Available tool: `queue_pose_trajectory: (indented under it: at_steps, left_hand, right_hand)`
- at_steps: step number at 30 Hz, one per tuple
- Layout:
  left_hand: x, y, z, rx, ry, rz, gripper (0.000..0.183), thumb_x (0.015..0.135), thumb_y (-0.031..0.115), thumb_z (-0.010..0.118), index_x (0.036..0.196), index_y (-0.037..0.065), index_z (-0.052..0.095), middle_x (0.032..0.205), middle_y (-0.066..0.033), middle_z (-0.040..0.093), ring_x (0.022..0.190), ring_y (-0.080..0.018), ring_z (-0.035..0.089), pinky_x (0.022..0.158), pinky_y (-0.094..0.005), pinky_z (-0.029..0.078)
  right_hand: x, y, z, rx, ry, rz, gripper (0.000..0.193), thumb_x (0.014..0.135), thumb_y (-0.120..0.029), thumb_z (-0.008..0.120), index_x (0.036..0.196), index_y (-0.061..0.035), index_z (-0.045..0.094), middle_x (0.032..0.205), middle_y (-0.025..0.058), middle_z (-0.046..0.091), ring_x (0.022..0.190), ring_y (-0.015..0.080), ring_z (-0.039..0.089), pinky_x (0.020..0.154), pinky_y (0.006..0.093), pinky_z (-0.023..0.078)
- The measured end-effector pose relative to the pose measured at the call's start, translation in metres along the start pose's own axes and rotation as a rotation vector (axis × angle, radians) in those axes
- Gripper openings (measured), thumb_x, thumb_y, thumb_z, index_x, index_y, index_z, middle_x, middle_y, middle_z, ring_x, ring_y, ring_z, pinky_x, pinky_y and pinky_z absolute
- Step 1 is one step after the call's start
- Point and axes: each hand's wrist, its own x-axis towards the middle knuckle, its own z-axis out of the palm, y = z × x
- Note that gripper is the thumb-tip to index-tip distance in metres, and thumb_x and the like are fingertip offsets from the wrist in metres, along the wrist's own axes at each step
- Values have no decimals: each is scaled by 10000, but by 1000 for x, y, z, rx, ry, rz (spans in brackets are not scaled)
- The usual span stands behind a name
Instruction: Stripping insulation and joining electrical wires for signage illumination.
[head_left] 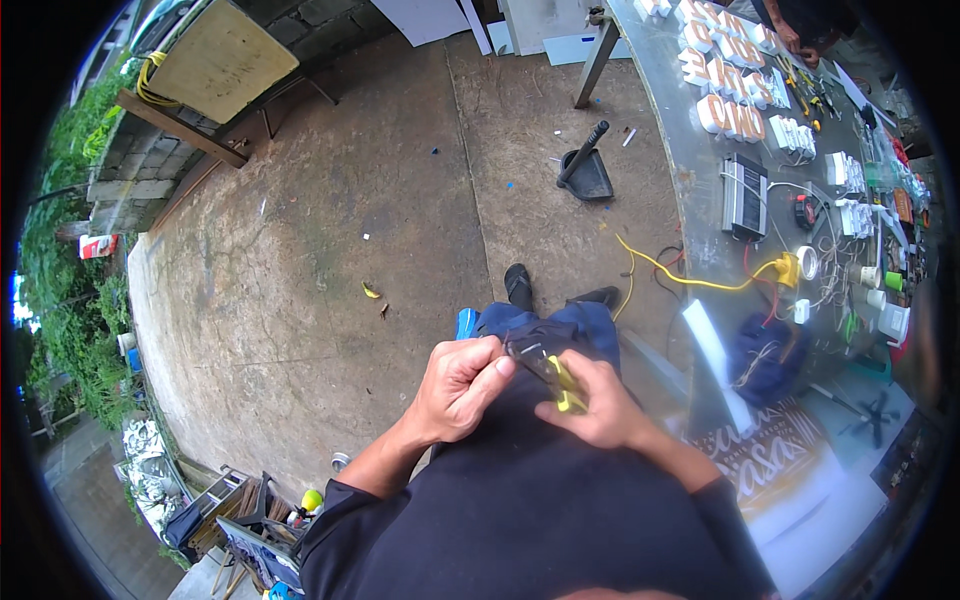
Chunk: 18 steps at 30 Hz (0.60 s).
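Here, the left hand (465,388) is curled tight, pinching near the tip of the yellow-handled pliers (566,388); I can't tell what it holds. The pliers sit before the black shirt (540,490), probably so both hands reach easily. The right hand (602,405) wraps their handles, maybe for steadiness. Farther right, a yellow cord (715,286) reaches onto the grey table (702,185).

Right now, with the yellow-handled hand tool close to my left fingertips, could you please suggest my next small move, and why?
I would probably ease the left hand slightly back before squeezing: the right hand grips the yellow-handled hand tool, whose dark end lies right by the left thumb, and anything pinched there is too small to make out.
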Motion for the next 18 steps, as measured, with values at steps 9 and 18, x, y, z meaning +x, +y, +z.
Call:
queue_pose_trajectory:
  at_steps: [9, 18]
  left_hand:
    - [-16, -7, -11, 130, -15, 197, 309, 919, 19, 576, 652, 41, 422, 533, -72, 399, 433, -278, 421, 458, -400, 330]
    - [-48, -26, -43, 169, 102, 23, 355, 952, 66, 550, 635, 38, 393, 536, -73, 370, 435, -239, 374, 463, -386, 316]
  right_hand:
    - [-4, 9, 11, 32, -47, -26, 431, 791, -159, 852, 1065, 35, 581, 742, 56, 596, 612, 90, 496, 553, 283, 413]
    - [-22, 20, 6, 602, 259, 108, 228, 897, -113, 719, 872, -75, 496, 734, -6, 502, 666, 71, 464, 601, 237, 378]
